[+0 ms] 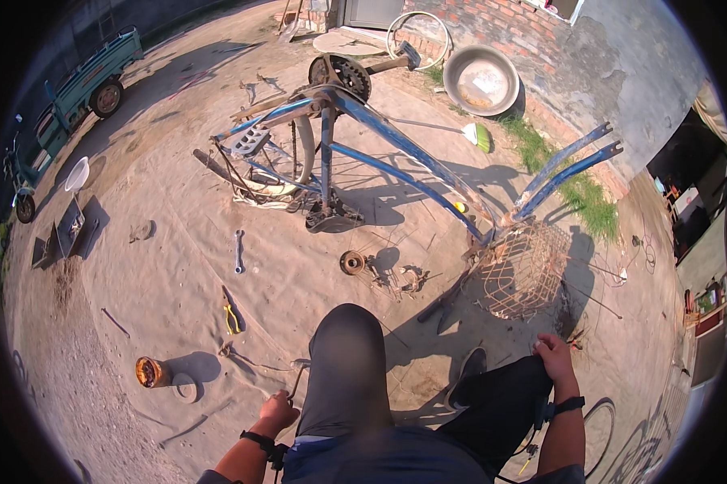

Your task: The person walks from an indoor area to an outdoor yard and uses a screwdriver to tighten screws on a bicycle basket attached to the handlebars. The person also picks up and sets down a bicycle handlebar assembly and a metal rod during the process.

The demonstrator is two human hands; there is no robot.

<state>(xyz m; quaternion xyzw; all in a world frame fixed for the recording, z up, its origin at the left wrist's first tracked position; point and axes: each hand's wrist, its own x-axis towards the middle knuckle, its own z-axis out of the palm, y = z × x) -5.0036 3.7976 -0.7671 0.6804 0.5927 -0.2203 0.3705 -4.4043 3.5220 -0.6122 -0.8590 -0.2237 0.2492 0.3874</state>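
My left hand (278, 410) is closed round a dark, thin bent metal tool (297, 379) beside my left leg. My right hand (554, 356) is at my right knee, fingers curled; whether they hold anything is unclear. A rusty blue bicycle frame (380, 137), fitted with a chainring (349, 78), stands ahead of me, its forked tubes pointing right. A bent, rusty wire basket (521, 270) lies by its right end. On the ground are a silver wrench (239, 252), yellow-handled pliers (233, 316), a round rusty part (352, 262) and a rusty can (152, 373).
A teal cargo tricycle (97, 77) stands back left, near a metal dustpan-like box (69, 234). A large metal basin (480, 79) and a bare rim (417, 18) lean against the brick wall (518, 32). Grass (585, 202) grows along its foot. A dark doorway (686, 161) is at right.
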